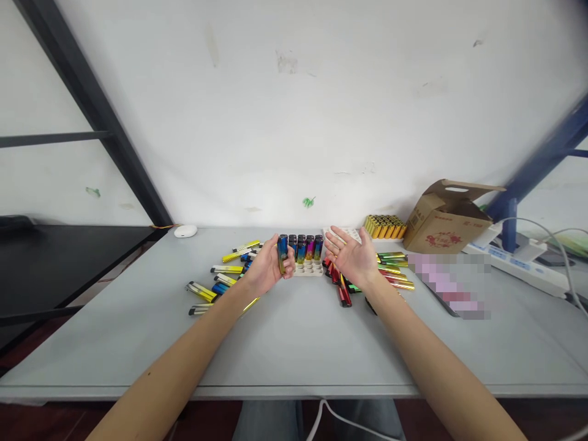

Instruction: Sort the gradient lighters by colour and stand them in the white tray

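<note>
The left hand (269, 267) is holding a blue and gold lighter (282, 253) upright, its fingers curling around it above the worktop (294, 343). The right hand (353, 255) is turning its palm up, its fingers spreading wide and holding nothing. Between the hands, at three o'clock from the held lighter, standing lighters (301, 248) are filling part of a white tray (307, 271). Yellow and silver lighters (202, 291) are lying at eight o'clock from the left hand, and red lighters (343, 293) at seven o'clock from the right. At two o'clock from the right hand, gold cylinders (386, 227) are standing packed together beside an open cardboard box (443, 223). A white case (185, 231) is resting at ten o'clock from the left hand.
</note>
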